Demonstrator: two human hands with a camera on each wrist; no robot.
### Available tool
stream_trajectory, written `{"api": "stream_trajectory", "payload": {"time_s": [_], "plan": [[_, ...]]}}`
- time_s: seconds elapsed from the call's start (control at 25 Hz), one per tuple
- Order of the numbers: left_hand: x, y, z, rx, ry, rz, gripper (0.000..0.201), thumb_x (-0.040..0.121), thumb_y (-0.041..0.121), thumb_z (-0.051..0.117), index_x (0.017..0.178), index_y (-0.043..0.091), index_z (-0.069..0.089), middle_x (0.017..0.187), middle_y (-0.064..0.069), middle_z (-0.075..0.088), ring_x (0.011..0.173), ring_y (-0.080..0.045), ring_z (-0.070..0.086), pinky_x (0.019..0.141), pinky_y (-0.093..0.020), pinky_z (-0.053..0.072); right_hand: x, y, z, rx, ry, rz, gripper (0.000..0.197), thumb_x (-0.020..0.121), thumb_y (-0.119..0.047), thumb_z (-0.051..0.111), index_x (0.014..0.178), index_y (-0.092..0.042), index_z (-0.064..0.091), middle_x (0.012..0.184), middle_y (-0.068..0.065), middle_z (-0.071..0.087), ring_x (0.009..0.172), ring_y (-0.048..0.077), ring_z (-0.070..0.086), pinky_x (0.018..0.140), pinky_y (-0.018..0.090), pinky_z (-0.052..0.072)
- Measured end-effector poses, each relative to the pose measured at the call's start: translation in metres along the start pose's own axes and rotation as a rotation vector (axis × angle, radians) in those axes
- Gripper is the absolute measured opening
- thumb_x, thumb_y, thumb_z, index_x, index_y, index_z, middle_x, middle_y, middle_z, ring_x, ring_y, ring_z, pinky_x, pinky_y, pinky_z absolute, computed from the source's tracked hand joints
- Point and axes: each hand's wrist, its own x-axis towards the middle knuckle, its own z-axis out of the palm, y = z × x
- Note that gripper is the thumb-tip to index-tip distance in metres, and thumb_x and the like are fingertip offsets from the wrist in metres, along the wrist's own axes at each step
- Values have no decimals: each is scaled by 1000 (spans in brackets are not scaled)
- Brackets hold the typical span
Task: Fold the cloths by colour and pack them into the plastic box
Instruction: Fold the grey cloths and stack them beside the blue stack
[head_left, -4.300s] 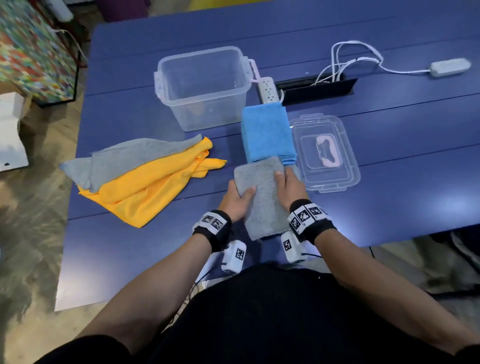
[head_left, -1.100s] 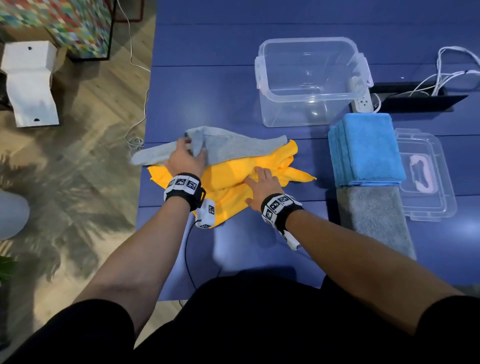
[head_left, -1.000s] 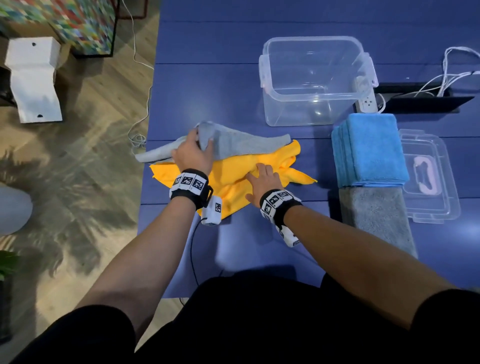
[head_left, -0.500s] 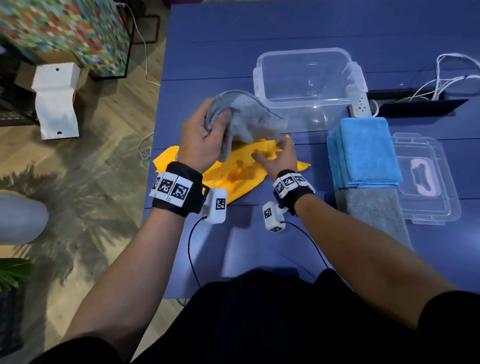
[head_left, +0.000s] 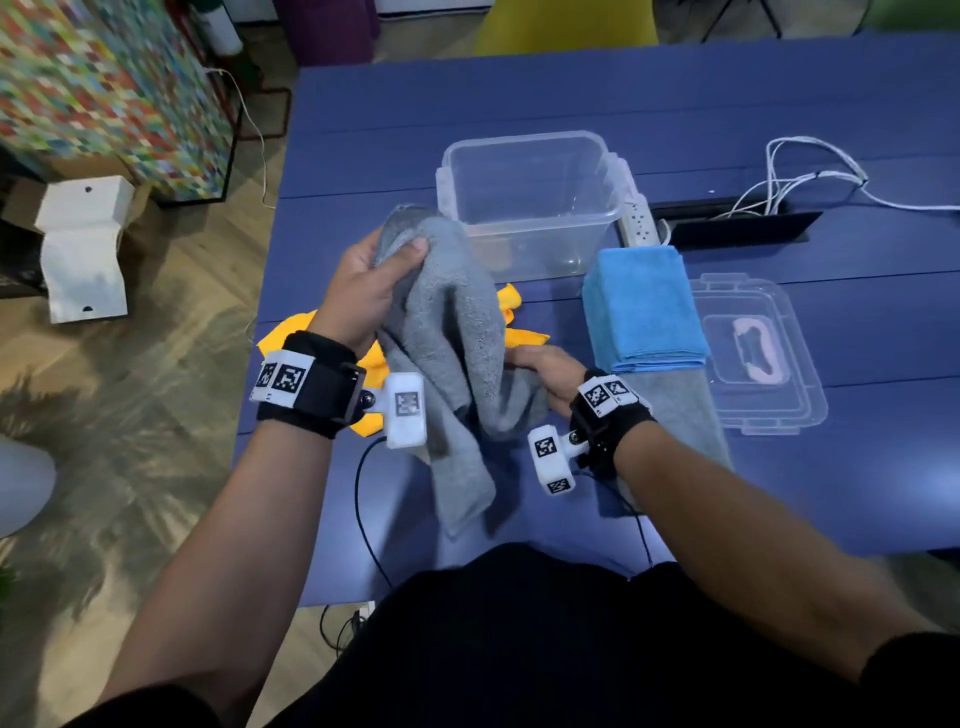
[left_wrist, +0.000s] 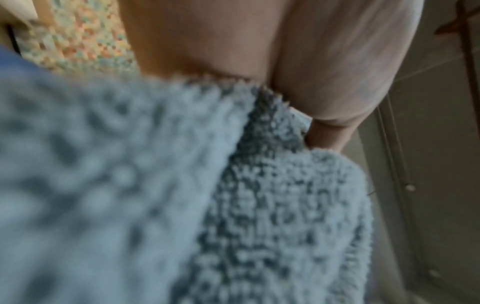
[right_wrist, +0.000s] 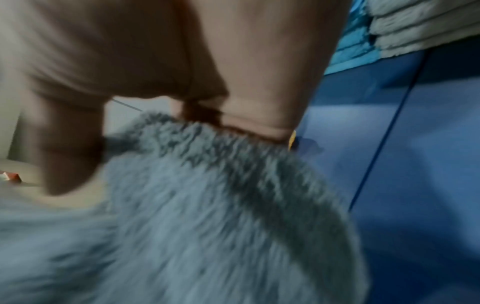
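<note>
My left hand (head_left: 400, 252) grips the top of a loose grey cloth (head_left: 457, 364) and holds it up above the blue table, so the cloth hangs down toward me. In the left wrist view the thumb and fingers (left_wrist: 324, 82) pinch the grey cloth (left_wrist: 259, 205). My right hand (head_left: 524, 361) holds the cloth's lower right part; in the right wrist view the grey cloth (right_wrist: 207, 205) runs between thumb and fingers (right_wrist: 246, 107). Yellow cloths (head_left: 511, 312) lie crumpled under it. A folded blue stack (head_left: 644, 306) and a folded grey cloth (head_left: 680, 415) lie to the right. The clear plastic box (head_left: 535, 208) stands behind.
The box's clear lid (head_left: 779, 410) with a pink handle lies right of the blue stack. A white power strip (head_left: 639, 223) and white cables (head_left: 810, 176) sit by a black cable slot at the back right. The table's left edge drops to the floor.
My left hand has raised the grey cloth higher and pulled it toward me off the yellow cloths. My right hand has left the yellow cloth and taken the grey cloth's lower part.
</note>
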Motion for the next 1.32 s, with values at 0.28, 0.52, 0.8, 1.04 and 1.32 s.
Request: {"api": "stream_trajectory", "payload": {"time_s": [0.28,0.52,0.8,1.04,1.32], "plan": [[8,-25,-27,-78,238,-33,11,93,16,63,102,11,67,95,-5,73,90,-19,69,84,-35,55,-45,-69,-45,-557,560,-178,54,94,-59,43,86,-9,63,85,15,57,81,23,54,72,30,37],[-23,-40,-23,-208,237,-215,23,80,14,52,71,11,74,72,-1,71,73,-19,67,71,-26,54,-61,-51,-47,-374,430,-395,57,69,-69,64,52,-20,42,57,-4,32,55,12,29,53,29,24],[-108,-194,-74,978,-352,-829,47,71,57,69,91,15,69,91,-6,66,83,-23,59,71,-31,41,-60,106,-49,-1055,53,358,41,78,-62,65,89,-23,64,104,-3,61,109,20,59,83,26,42],[-136,-202,-92,935,-340,-891,34,54,51,68,68,20,67,74,1,67,71,-19,60,64,-27,42,-67,117,-44,-1192,27,623,98,69,-85,50,131,-10,54,142,13,50,116,28,55,92,35,44],[-152,-190,-126,1025,-571,-1026,25,56,37,67,73,19,63,67,-1,57,54,-16,50,51,-21,37,-75,130,-31,-1230,65,779,99,75,-78,53,145,-10,38,150,13,40,131,30,44,107,35,37]]}}
